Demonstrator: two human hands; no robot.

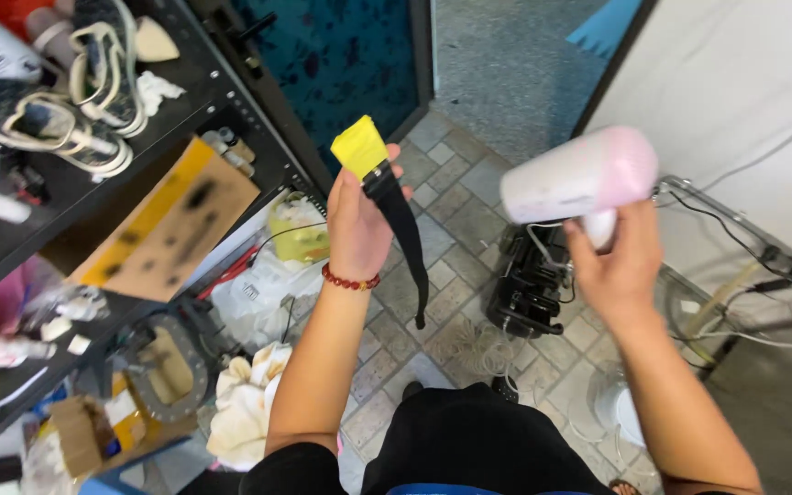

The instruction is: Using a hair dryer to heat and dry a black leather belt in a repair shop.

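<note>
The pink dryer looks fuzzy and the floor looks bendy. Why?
Head view: the dryer in the right hand is motion-blurred; the left hand holding the yellow-tipped strap is sharper; the wide lens curves the tiled floor and shelves; the lighting is soft, without harsh glare.

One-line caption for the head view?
Left hand holds a yellow-tipped black strap; right hand grips a pink hair dryer above tiled floor.

We note the pale pink plastic hair dryer (579, 177) has a smooth, slightly matt shell. The black strap (403, 229) looks like matt woven cloth; its yellow tape-wrapped end (357, 147) appears creased. The grey paved floor (456, 206) looks rough and stony. The black shelving rack (176, 87) appears to be painted metal.
</note>
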